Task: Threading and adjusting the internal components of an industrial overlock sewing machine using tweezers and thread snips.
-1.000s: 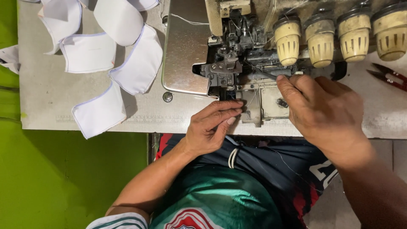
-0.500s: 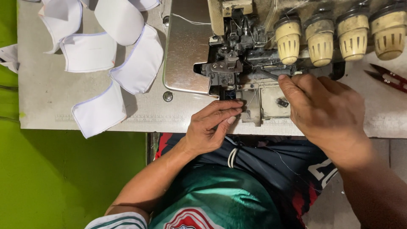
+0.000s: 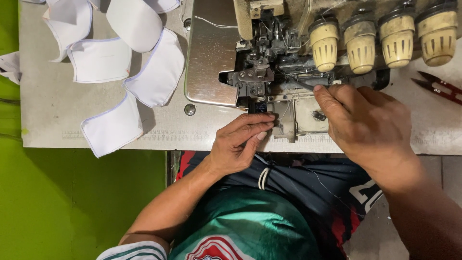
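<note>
Little moved since earlier frames: both hands hold station at overlock machine (image 3: 288,62). Left hand (image 3: 240,142) fingers pinched together at looper area under presser foot (image 3: 255,79), likely gripping thread, too fine to confirm. Right hand (image 3: 361,120) half-curled, fingertips on dark tweezers (image 3: 301,83). Threading step; next needs steady feed through eyelet.

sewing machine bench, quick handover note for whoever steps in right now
Left hand: fingertips pinched together at the front edge of the sewing machine, just below the needle area; whether thread is between them is too fine to tell.
Right hand: holding a thin dark tool, its tip poking into the mechanism beside the needle.
No fabric under the presser foot.
White fabric pieces with blue-stitched edges lie in a loose chain on the table left of the machine.
Red snips lie at the far right.
Four cream knobs run along the machine's top.
</note>
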